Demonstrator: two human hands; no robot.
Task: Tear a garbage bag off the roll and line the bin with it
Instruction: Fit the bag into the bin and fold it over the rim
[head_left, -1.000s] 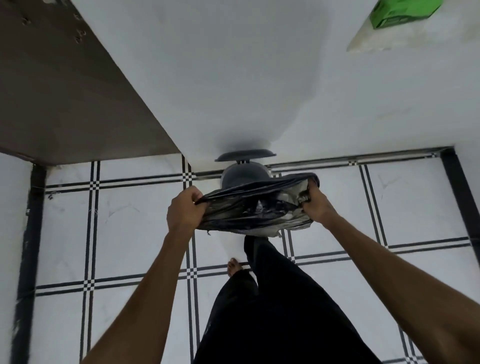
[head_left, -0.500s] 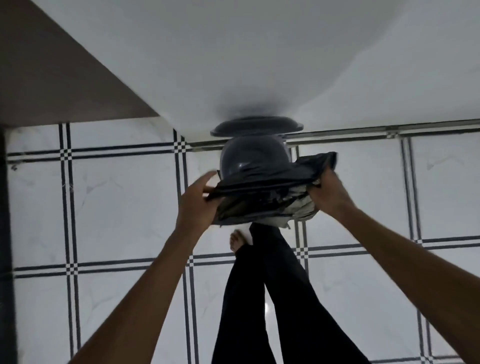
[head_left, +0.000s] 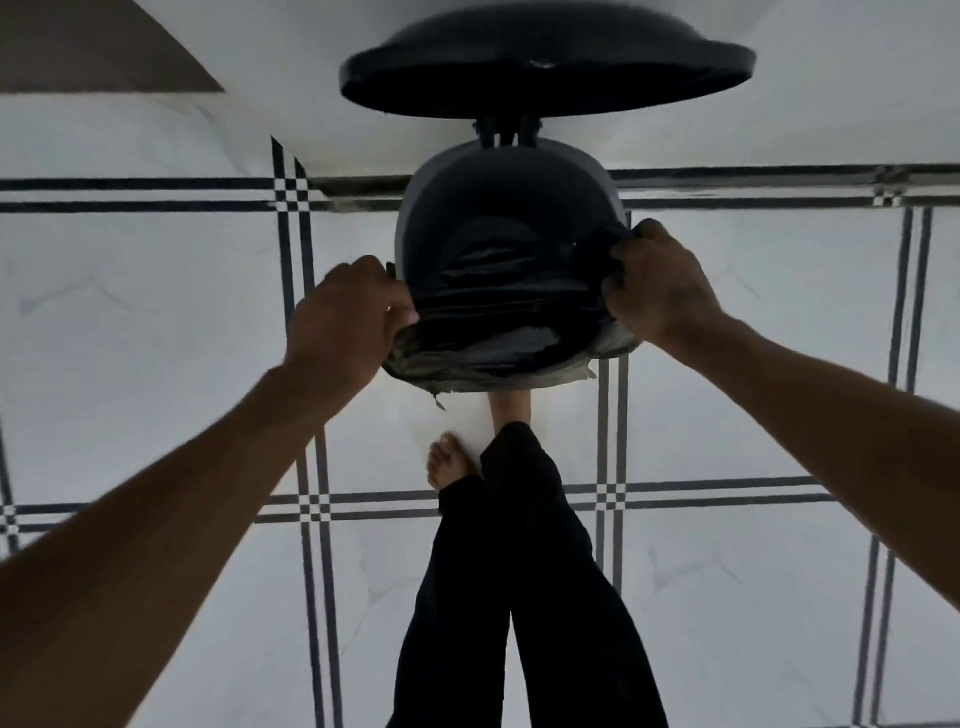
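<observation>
Left hand (head_left: 345, 317) closed around the left part of the bag mouth, knuckles up, pressed against the left side of the bin rim (head_left: 402, 244). Between the two grips: black garbage bag (head_left: 498, 332) spread across the bin opening, its body sunk into the bin and its near edge folded out over the front of the rim, with a crumpled fringe hanging just below the line joining both grips. Beyond the grips, away from the body: bin lid (head_left: 545, 62) swung up on its hinge, standing clear of the opening. Right hand (head_left: 660, 280) closed on the right part of the bag mouth, fingers curled over the right side of the rim. Judged status: tearing from the roll complete, no roll in view; bag inserted; cuffing over the rim in progress. Far side of the rim beyond both grips apparently bare, so remaining work likely limited to drawing the mouth around the back, evening the overhang and pressing the bag down inside.
</observation>
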